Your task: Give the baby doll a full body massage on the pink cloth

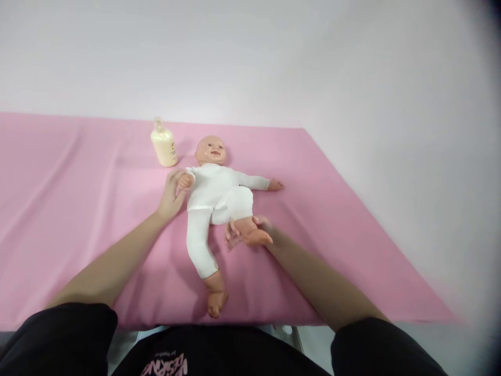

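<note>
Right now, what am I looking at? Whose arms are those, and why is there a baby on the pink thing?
It is not a real baby, it is a baby doll in a white suit. The picture comes from a camera worn on a person's head, looking forward and down, so the two arms reaching in from the bottom are that person's own. There is no machine here, only bare hands.

The doll lies on its back on a surface covered with a pink cloth. The left hand is around the doll's small hand and wrist. The right hand holds one of the doll's legs near the foot, bent up, while the other leg lies straight. Behind the doll's head stands a pale yellow bottle. At the very bottom you see the person's black shirt.
</note>
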Motion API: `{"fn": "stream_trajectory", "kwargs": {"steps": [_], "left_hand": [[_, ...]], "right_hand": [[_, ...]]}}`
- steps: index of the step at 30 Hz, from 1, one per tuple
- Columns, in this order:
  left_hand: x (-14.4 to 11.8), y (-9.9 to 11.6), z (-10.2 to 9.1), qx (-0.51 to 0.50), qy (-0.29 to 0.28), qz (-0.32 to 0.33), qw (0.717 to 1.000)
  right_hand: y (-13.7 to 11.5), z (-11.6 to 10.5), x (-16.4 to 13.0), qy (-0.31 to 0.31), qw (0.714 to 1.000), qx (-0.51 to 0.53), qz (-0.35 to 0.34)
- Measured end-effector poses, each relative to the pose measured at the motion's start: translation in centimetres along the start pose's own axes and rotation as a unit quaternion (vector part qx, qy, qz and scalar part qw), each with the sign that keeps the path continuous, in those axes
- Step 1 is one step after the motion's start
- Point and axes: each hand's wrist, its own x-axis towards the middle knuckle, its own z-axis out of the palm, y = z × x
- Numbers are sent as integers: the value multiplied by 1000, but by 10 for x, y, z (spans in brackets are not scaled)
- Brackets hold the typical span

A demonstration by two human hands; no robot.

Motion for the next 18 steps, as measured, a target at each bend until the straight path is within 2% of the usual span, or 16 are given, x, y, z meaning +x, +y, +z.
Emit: {"fn": "stream_trajectory", "kwargs": {"steps": [2, 4, 7, 10, 12, 14, 16, 18], "left_hand": [[-1, 9, 1, 69, -94, 63, 991], [0, 16, 2, 105, -145, 93, 979], [1, 20, 2, 117, -155, 98, 976], [2, 18, 1, 106, -146, 85, 980], [1, 15, 0, 79, -115, 72, 988], [2, 9, -1, 39, -48, 36, 997], [3, 1, -2, -23, 38, -38, 998], [5, -8, -4, -97, 119, -132, 979]], "right_hand": [[-3, 1, 1, 51, 998, 29, -28], [-7, 1, 3, 109, 992, 54, -40], [-9, 1, 5, 155, 985, 62, -30], [-8, 3, 5, 157, 985, 60, -25], [-8, 4, 4, 129, 990, 52, -26], [-6, 4, 4, 69, 997, 40, -24], [-5, 3, 4, -9, 1000, 19, -6], [-4, 2, 5, -103, 993, -21, 46]]}}
